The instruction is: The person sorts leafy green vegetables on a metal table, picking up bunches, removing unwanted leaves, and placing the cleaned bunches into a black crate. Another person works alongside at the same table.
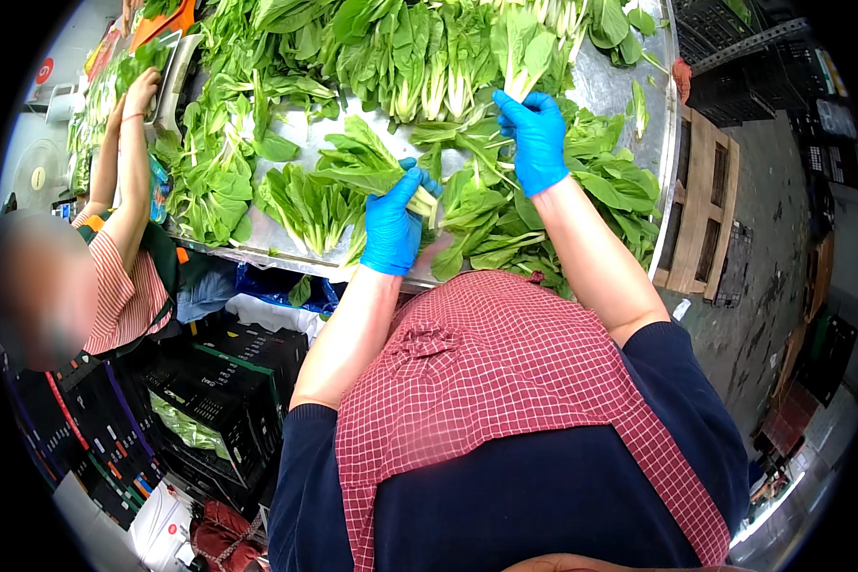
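Observation:
My left hand point(395, 225), in a blue glove, is closed around the pale stems of a leafy green plant point(361, 157), whose leaves point up and left. Farther out over the metal table point(586, 86), my right hand point(540, 143), gloved alike, grips the base of another leafy green point(520, 46) with its leaves upward. Beyond both hands lies a row of similar greens point(407, 64), stems towards me. A small bunch point(307, 207) rests left of my left hand. Loose greens point(486, 214) are heaped between my hands and close to my apron.
At the left, a person in a striped shirt point(125, 286) handles greens beside a tray. Black plastic crates point(214, 393) are stacked below the table's near left edge. A wooden pallet point(701, 207) lies on the floor at the right, below more dark crates point(733, 82).

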